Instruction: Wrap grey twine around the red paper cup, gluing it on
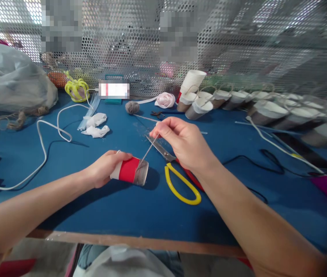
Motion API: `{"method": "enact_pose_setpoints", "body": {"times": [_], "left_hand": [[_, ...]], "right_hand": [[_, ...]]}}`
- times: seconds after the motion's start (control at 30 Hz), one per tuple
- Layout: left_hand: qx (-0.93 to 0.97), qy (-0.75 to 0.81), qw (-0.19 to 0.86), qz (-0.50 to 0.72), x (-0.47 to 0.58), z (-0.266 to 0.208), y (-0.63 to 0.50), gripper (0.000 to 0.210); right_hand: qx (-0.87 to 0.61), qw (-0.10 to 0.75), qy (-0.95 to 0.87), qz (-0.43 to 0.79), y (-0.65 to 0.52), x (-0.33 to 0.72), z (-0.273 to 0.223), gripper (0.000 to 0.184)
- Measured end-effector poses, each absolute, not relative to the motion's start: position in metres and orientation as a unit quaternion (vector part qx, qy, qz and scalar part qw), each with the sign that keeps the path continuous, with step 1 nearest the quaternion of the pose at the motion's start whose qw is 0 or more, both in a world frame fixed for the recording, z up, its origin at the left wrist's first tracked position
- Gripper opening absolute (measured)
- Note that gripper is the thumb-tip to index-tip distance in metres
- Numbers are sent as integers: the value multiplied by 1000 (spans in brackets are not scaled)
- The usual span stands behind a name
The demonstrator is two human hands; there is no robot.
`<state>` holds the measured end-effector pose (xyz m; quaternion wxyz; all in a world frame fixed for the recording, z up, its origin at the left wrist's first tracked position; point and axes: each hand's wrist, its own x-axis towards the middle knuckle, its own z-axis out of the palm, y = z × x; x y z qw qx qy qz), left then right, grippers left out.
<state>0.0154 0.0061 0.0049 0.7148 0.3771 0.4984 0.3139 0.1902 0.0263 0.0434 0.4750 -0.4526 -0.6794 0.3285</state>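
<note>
My left hand (108, 166) is closed around the end of a paper cup (128, 169) tilted on its side, red in the middle. Grey yarn is wound around the cup's other end. From there a strand of yarn (148, 149) runs up to my right hand (182, 140), which pinches it between thumb and fingers. Beyond my right hand the strand leads back to a grey yarn ball (132, 107) on the table. Below my right hand lie scissors (183, 189) with yellow and red handles, partly hidden by the hand and wrist.
Several yarn-wrapped cups (200, 109) with handles line the right back, beside stacked white cups (193, 80). A pink ribbon roll (165, 100), crumpled white scraps (96, 130) and a white cable (45, 148) lie about. A perforated metal screen (140, 50) stands behind.
</note>
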Motion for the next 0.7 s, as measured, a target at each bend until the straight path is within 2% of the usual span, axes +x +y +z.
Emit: {"method": "enact_pose_setpoints", "body": {"times": [0.3,0.7], "left_hand": [[484,433,695,307,14,5,-7,31],[641,380,584,323,6,0,-13,37]], "right_hand": [[-506,405,-709,277,29,190,39,25],[-520,323,-740,277,32,186,32,24]]}}
